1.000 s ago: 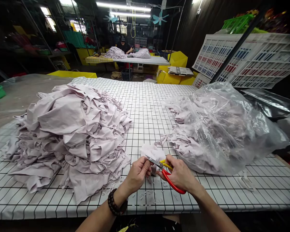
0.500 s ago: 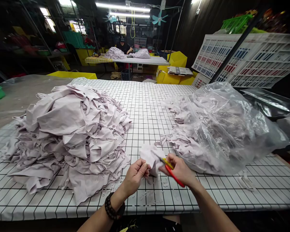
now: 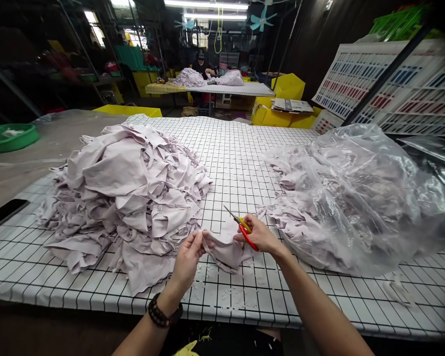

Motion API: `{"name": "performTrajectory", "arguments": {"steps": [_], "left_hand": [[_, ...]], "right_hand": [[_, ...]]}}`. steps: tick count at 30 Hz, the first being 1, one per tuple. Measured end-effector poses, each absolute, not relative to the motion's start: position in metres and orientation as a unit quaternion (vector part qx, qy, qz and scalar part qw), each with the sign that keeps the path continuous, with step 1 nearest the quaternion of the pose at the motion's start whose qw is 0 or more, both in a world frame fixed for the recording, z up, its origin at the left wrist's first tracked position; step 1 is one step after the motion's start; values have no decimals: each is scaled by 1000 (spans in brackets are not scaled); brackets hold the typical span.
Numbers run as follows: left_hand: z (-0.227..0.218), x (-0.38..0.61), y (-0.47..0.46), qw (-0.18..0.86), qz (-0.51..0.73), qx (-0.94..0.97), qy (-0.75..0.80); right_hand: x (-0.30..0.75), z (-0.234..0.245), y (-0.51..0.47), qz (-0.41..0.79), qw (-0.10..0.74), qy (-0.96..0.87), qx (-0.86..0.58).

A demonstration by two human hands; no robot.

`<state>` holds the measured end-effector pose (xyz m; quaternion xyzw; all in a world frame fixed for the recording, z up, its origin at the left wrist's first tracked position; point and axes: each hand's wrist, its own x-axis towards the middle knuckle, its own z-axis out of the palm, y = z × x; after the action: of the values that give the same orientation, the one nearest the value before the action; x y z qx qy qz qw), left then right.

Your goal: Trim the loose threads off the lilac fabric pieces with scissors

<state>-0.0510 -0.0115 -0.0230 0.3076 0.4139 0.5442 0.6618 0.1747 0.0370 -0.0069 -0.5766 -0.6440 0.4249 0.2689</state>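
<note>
My left hand (image 3: 187, 258), with a dark beaded bracelet at the wrist, pinches the edge of a pale pinkish garment piece (image 3: 224, 251). That piece stretches across to my right hand (image 3: 260, 234), whose fingers also touch its far side. Scissors (image 3: 247, 236) with red and yellow handles sit in my right hand, blades pointing up and left above the cloth. To the left rises a heap of similar garments (image 3: 111, 170). On the right, more garments (image 3: 292, 222) spill from a clear plastic bag (image 3: 359, 198). Small cloth scraps (image 3: 233, 296) lie under my hands.
The table wears a white cloth with a black grid (image 3: 229, 143). A phone (image 3: 3, 215) and a green basket (image 3: 13, 137) are at the left. White crates (image 3: 388, 84) stand at the right. Another person (image 3: 201, 65) sits at a far table with more garments.
My left hand has moved left, spreading the garment piece between both hands. The scissors have moved up and left, clear of the cloth's near edge. The view has turned left.
</note>
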Motion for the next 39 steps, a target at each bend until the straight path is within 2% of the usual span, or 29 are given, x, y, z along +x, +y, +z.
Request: {"name": "performTrajectory", "arguments": {"steps": [4,9,12,16,19,22,25,28,31,34,39], "left_hand": [[-18,-52,3,684,542,253,417],[-2,-52,10,687,516,287,424],[12,-55,19,665,528,302,433],[23,-46,52,681,518,331,398],[15,-37,79,623,513,396,438],[-5,-39,83,440,483,537,534],[-25,-46,57,330,366,714,497],[-37,-43,24,319,207,820,428],[-47,-30,9,248,157,832,471],[-56,-20,13,223,174,809,515],[-47,-13,28,343,296,741,496]], "right_hand": [[172,-25,-1,440,230,-641,-585],[167,-36,-16,428,328,-600,-592],[185,-10,12,464,425,-540,-559],[206,32,69,364,502,-519,-587],[208,37,86,317,469,-517,-642],[200,14,60,337,420,-535,-650],[189,-21,10,366,311,-582,-656],[179,-49,-23,347,303,-616,-638],[174,-60,-23,316,327,-616,-643],[177,-52,-6,329,358,-595,-639],[188,-28,9,305,420,-546,-658]]}}
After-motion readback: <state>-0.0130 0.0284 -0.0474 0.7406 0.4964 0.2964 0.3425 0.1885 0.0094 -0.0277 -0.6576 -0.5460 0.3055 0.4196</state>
